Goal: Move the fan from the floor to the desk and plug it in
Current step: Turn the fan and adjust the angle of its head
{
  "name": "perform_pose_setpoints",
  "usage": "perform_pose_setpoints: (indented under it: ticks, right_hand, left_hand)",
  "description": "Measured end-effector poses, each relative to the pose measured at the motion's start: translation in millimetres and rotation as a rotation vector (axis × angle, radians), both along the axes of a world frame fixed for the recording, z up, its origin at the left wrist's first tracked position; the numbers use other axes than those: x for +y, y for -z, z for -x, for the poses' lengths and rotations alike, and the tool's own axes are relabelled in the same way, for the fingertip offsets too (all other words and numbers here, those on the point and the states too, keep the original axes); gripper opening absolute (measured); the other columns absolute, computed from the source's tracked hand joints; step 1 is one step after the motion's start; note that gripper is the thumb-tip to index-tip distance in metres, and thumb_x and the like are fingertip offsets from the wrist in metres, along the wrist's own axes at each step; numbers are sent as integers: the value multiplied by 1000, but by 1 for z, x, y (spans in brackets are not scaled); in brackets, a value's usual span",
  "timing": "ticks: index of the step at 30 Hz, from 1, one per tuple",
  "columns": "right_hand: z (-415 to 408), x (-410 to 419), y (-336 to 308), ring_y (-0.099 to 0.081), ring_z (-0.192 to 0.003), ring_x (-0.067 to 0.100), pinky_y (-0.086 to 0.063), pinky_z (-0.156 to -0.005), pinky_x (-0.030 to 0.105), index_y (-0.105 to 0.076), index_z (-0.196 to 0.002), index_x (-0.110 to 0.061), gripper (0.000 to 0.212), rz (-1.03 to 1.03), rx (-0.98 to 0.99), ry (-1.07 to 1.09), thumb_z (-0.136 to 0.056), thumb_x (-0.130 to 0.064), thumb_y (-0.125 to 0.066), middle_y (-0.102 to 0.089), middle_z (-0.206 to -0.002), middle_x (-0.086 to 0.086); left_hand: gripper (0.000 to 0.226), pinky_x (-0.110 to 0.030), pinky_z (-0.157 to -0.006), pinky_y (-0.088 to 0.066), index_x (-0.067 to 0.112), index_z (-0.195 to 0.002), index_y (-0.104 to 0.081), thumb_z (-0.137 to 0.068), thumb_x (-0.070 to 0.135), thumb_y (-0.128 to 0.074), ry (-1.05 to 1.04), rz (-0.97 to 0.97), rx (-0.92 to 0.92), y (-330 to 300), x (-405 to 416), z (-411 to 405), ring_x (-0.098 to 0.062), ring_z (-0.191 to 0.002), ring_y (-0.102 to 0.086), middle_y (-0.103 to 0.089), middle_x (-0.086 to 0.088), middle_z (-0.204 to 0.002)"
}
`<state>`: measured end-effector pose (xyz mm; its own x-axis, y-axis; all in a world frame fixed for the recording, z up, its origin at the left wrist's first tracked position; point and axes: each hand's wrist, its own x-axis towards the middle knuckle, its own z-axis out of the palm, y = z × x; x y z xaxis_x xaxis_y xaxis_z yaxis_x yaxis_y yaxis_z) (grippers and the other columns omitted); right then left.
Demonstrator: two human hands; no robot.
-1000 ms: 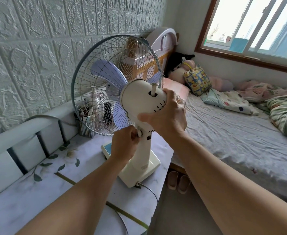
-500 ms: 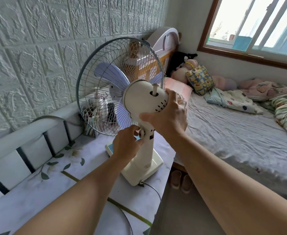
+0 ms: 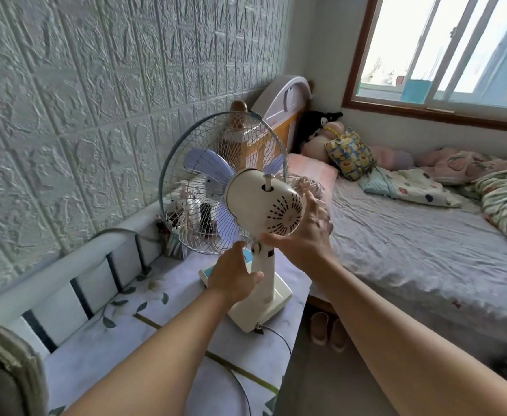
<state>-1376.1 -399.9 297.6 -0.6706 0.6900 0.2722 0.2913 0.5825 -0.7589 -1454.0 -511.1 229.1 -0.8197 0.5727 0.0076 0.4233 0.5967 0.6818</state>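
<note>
Cream desk fan [image 3: 258,211] upright on the marble-print desk [image 3: 168,334], near its right edge, grille facing the wall. Right hand [image 3: 301,238] loosened, fingers spread along the motor housing's rear, thumb under it. Left hand [image 3: 234,274] relaxed beside the stem, thumb touching it. Power cord [image 3: 279,337] trailing off the base.

1. No text, brand, number or sign is legible anywhere in the room.
2. The fan [image 3: 261,205] shows a small dark patch on its neck, below the motor housing, too small to read.
3. The patterned pillow [image 3: 349,154], right of the fan, bears only blurred cartoon prints.
</note>
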Motion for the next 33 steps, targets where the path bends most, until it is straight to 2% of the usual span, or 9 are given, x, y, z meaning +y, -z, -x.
perform_pose_setpoints:
  ticks: [5,13,17,21,27,33]
  right_hand:
    - [-15,-2,-2,-16,-134,21,-23,-108,39,-12,-146,-32,116,-6,-31,1,-55,-42,-84,-20,-148,3]
    - [-23,2,-1,-16,-134,20,-25,-107,41,-12,-145,-33,115,23,-40,-42,-56,-38,-84,-20,-149,3]
    - [-25,16,5,-14,-135,23,-22,-110,40,-14,-145,-28,113,60,-61,-68,-57,-36,-84,-21,-149,6]
    - [-25,40,19,-18,-134,25,-24,-109,41,-14,-145,-31,111,95,-91,-155,-58,-35,-83,-25,-144,8]
    - [-17,86,45,-16,-136,28,-23,-111,44,-14,-146,-29,106,94,-163,-312,-63,-31,-80,-22,-149,8]
    - [-4,116,88,-16,-136,27,-22,-112,44,-11,-147,-27,104,92,-252,-461,-66,-28,-78,-25,-146,7]
  left_hand:
    - [71,-34,-99,-41,15,-139,-32,-80,32,-67,3,24,10,-17,-6,-6,-26,-122,-51,-54,-7,-135]
    - [76,-33,-100,-39,19,-143,-30,-79,32,-69,-70,28,-41,-25,-14,-8,-24,-130,-45,-47,-5,-142]
    - [74,-29,-91,-41,18,-140,-32,-78,31,-69,-121,35,-70,-24,-8,-14,-25,-125,-49,-49,-7,-140]
    - [74,-32,-95,-43,18,-139,-33,-76,33,-68,-197,58,-88,-20,8,-25,-26,-123,-51,-52,-8,-137]
    - [74,-38,-100,-45,19,-139,-31,-76,35,-68,-367,71,-143,-11,47,-46,-29,-124,-50,-53,-10,-136]
    - [71,-39,-98,-46,16,-137,-30,-80,36,-68,-556,70,-184,11,86,-50,-31,-123,-51,-51,-12,-137]
